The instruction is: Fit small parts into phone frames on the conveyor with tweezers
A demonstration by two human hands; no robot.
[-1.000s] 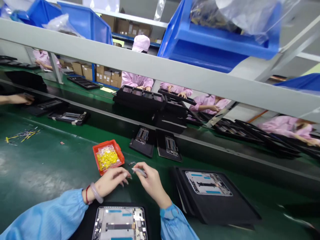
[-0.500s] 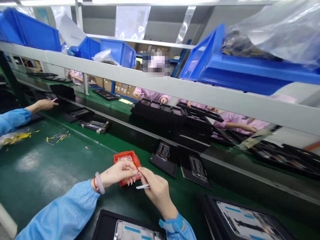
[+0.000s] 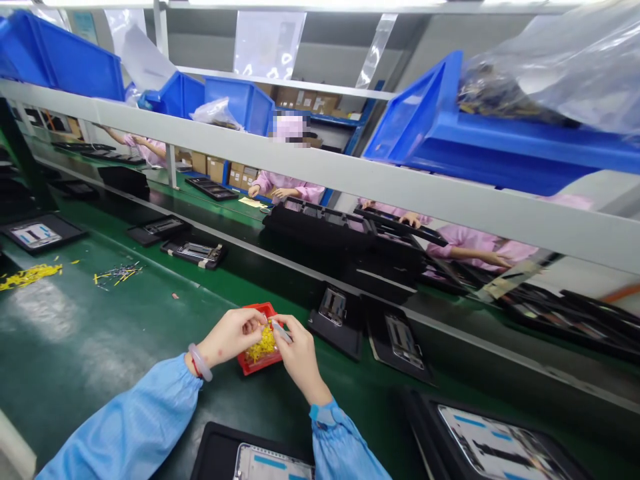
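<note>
A small red tray point(image 3: 261, 361) of yellow parts point(image 3: 262, 347) sits on the green bench point(image 3: 90, 333), just in front of the person. The left hand point(image 3: 231, 335) hovers over the tray's near-left edge with fingers curled together, pinching at the yellow parts; what it grips is too small to tell. The right hand point(image 3: 299, 353) is closed around thin tweezers point(image 3: 280, 331), tips pointing over the tray. A black carrier with a metal frame point(image 3: 260, 460) lies just below the wrists. Beyond the tray, two black carriers point(image 3: 367, 327) rest beside the conveyor, and loose yellow bits point(image 3: 30, 275) lie far left.
</note>
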